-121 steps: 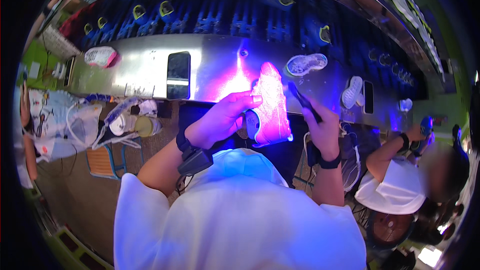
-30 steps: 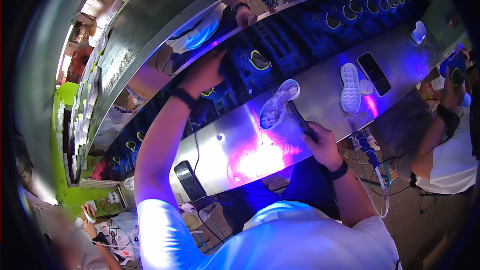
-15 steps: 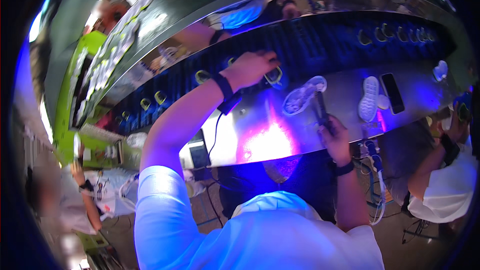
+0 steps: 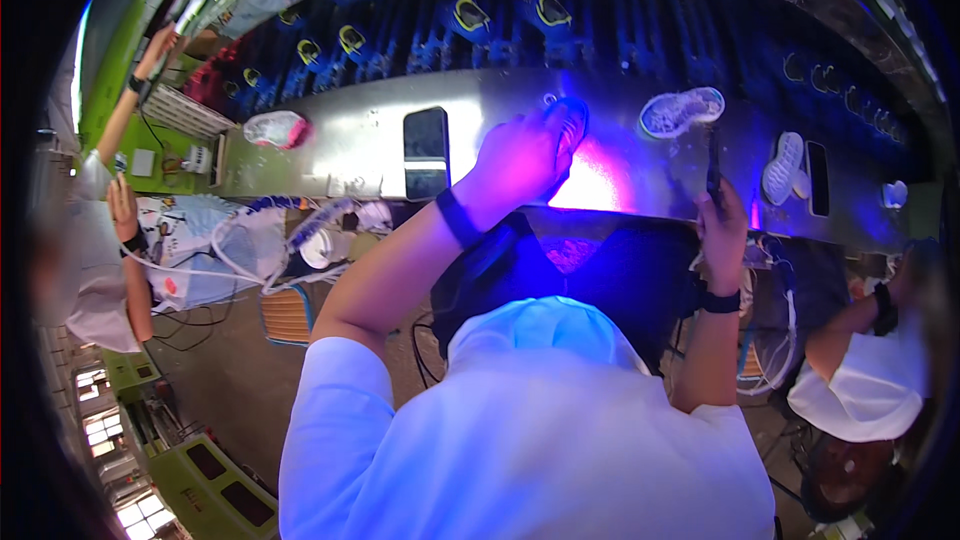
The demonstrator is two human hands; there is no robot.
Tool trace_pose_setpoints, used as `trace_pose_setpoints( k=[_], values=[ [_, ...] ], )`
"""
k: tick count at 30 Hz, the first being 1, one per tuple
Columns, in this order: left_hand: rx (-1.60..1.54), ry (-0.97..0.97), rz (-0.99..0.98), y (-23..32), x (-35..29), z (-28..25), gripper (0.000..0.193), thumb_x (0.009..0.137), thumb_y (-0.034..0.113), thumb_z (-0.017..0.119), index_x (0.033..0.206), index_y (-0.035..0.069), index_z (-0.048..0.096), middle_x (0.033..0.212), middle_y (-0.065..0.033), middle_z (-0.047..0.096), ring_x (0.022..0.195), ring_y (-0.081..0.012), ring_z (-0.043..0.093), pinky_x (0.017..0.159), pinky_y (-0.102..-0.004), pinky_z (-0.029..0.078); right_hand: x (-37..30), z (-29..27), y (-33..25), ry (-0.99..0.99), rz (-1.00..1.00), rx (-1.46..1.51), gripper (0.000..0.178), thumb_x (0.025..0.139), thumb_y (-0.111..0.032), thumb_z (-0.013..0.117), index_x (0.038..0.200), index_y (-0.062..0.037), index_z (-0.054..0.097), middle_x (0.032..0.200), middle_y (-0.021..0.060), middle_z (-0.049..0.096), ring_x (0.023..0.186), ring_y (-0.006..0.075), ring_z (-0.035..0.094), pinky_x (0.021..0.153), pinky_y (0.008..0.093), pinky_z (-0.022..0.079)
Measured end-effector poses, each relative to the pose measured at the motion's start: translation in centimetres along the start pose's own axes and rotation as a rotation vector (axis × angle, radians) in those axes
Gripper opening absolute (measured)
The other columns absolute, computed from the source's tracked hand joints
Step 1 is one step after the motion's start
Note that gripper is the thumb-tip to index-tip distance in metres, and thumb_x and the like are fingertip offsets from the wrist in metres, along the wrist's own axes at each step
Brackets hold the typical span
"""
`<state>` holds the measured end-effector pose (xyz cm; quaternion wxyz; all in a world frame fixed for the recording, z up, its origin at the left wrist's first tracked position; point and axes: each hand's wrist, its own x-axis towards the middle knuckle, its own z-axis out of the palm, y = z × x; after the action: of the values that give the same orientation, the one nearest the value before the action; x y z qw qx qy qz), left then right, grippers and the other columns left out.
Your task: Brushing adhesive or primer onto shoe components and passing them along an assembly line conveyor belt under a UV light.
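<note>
My left hand (image 4: 520,155) grips a shoe sole (image 4: 572,120) over the metal bench (image 4: 350,135), lit purple by a lamp beneath it. My right hand (image 4: 722,225) holds a thin dark brush-like tool (image 4: 713,165) upright near the bench's front edge. A pale shoe sole (image 4: 682,110) lies on the bench just left of that tool. Both wrists wear dark bands.
A black phone-like slab (image 4: 426,152) lies flat on the bench, a pink-white shoe part (image 4: 276,128) further left, a white sole (image 4: 783,166) at right. Behind runs a dark conveyor with yellow-trimmed soles (image 4: 472,15). Other workers sit at left (image 4: 95,270) and right (image 4: 870,380).
My left hand has come back from the conveyor with a sole and now holds it over the purple light. The view has swung back to level; my right hand stays by the bench.
</note>
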<state>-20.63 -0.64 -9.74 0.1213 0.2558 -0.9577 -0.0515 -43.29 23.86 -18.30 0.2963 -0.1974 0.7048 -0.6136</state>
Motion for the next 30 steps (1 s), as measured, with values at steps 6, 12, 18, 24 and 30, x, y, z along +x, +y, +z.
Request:
trace_pose_setpoints(
  k=[6, 12, 18, 24, 30],
  values=[
    [-0.214, -0.072, -0.139, -2.5, -1.0, 1.8, 0.06, 0.082, 0.053, 0.073, 0.108, -0.001, 0.066, 0.076, -0.0172, 0.07, 0.07, -0.0343, 0.071, 0.062, -0.0409, 0.057, -3.9, 1.3, -4.4, 0.035, -0.091, -0.103, 0.041, 0.098, -0.01, 0.066, 0.137, 0.0002, 0.059, 0.087, -0.0014, 0.063, 0.066, 0.0038, 0.052, 0.057, 0.0195, 0.04],
    [-1.102, -0.099, -0.357, -0.8, -2.5, -3.2, 0.052, 0.077, 0.026, 0.089, 0.114, -0.004, 0.066, 0.095, -0.0085, 0.073, 0.086, -0.0169, 0.07, 0.077, -0.0315, 0.056, -6.5, 0.7, -9.6, -0.021, -0.011, -0.077, 0.04, 0.096, -0.006, 0.067, 0.135, 0.0009, 0.061, 0.092, 0.0008, 0.067, 0.074, 0.0058, 0.059, 0.066, 0.0206, 0.047],
    [-0.653, 0.373, 0.305, 1.6, -4.7, -7.6, 0.063, 0.064, 0.007, 0.082, 0.126, 0.006, 0.066, 0.126, -0.0175, 0.064, 0.119, -0.0376, 0.064, 0.102, -0.047, 0.053, -7.2, 2.7, -13.1, -0.196, -0.145, -0.093, 0.037, 0.091, -0.001, 0.07, 0.128, -0.0001, 0.066, 0.096, 0.0037, 0.071, 0.079, 0.0084, 0.063, 0.075, 0.0236, 0.051],
    [-0.467, 0.362, 0.564, 2.7, -5.8, -8.5, 0.032, 0.083, 0.006, 0.07, 0.115, 0.009, 0.073, 0.123, -0.0147, 0.064, 0.122, -0.0394, 0.062, 0.107, -0.0567, 0.05, -7.3, 4.0, -15.2, -0.257, -0.265, -0.229, 0.038, 0.088, -0.001, 0.072, 0.126, -0.0013, 0.068, 0.1, 0.0125, 0.074, 0.087, 0.0155, 0.069, 0.081, 0.0288, 0.053],
    [-0.403, 0.338, 0.611, 3.3, -5.7, -8.3, 0.032, 0.084, 0.007, 0.071, 0.116, 0.011, 0.073, 0.123, -0.014, 0.064, 0.122, -0.0389, 0.062, 0.107, -0.0563, 0.049, -7.1, 3.6, -14.3, -0.33, -0.35, -0.285, 0.038, 0.086, -0.002, 0.072, 0.124, -0.0028, 0.069, 0.099, 0.0144, 0.074, 0.087, 0.017, 0.07, 0.081, 0.0297, 0.053]
  ],
)
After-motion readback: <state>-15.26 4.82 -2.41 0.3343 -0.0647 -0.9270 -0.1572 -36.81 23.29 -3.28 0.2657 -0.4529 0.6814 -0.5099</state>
